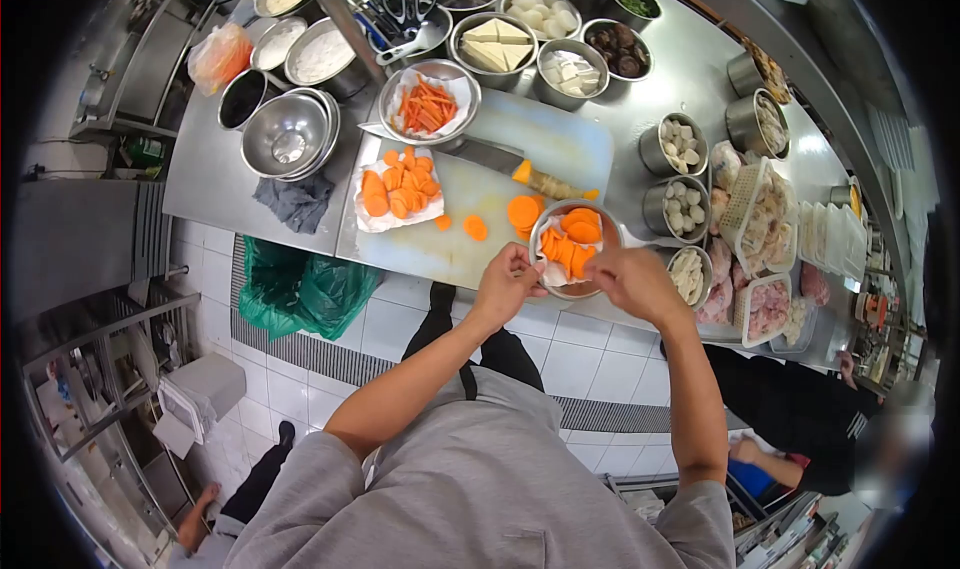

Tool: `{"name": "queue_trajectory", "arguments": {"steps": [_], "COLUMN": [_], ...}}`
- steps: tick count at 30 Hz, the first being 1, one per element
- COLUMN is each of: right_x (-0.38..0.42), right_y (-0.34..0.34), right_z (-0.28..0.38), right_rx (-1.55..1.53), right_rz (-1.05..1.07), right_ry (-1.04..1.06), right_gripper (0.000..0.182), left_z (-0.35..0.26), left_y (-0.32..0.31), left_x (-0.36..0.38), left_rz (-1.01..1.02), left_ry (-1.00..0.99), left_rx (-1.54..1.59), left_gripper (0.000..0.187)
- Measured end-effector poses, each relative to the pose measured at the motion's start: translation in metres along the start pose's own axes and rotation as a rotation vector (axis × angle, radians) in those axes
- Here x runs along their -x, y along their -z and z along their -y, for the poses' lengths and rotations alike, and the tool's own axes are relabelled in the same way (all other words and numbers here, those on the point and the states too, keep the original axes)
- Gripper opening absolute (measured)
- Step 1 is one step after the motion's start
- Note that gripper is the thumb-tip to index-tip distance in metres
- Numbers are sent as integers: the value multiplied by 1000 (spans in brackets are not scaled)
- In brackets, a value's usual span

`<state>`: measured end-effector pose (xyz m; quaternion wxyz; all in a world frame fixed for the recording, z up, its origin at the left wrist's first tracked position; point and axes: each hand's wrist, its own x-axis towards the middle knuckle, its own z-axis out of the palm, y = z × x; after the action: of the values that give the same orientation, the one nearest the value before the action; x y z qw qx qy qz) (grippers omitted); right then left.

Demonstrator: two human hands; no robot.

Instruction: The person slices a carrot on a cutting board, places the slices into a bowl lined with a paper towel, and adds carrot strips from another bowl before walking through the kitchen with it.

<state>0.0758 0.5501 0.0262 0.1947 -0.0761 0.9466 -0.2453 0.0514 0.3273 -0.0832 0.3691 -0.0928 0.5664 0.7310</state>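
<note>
A steel bowl (pixel 612 231) at the board's near right corner holds carrot slices (pixel 578 231) on white paper (pixel 551 269). My left hand (pixel 508 285) is at the bowl's left rim, its thumb and fingers pinched together. My right hand (pixel 636 281) reaches over the right rim with curled fingers, and its fingertips are partly blurred. What either hand pinches is not clear. Just left of the bowl lie more carrot slices (pixel 523 212) and a peeled, unevenly cut yellow-orange piece (pixel 555 183) on the cutting board (pixel 475 259).
Carrot slices (pixel 405 182) on paper lie at the board's left. A cleaver (pixel 485 156) rests behind, near a bowl of carrot strips (pixel 425 109). Steel bowls (pixel 290 134) are stacked left. Tubs of meatballs (pixel 685 209) stand right. A green bag (pixel 300 289) hangs below. A person (pixel 780 409) stands right.
</note>
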Motion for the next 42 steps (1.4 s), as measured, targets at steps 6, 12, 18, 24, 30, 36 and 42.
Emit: {"name": "queue_trajectory", "arguments": {"steps": [6,12,18,24,30,36,42], "right_x": [-17,11,26,99,161,101,60], "right_y": [-30,-58,-120,-156,-225,-269,-272], "right_z": [-12,-5,-17,-4,27,61,81], "right_rx": [106,114,-946,-1003,-996,-1073,-1261], "right_rz": [-275,-816,-758,-842,-724,-688,-740], "right_ry": [-67,-407,-685,-746,-882,-890,-943], "right_gripper": [25,43,41,41,39,39,43], "left_z": [-2,-19,-30,-22,-20,5,63], "left_y": [-1,22,16,11,14,28,61], "left_x": [-8,-12,-55,-70,-71,-25,37], "left_rz": [65,-200,-110,-11,93,315,603], "left_ry": [2,-646,-786,-972,-993,-975,-1021], "left_rx": [-35,-982,-1420,-1588,-1620,-1559,-1646], "left_gripper": [22,48,66,56,45,50,53]}}
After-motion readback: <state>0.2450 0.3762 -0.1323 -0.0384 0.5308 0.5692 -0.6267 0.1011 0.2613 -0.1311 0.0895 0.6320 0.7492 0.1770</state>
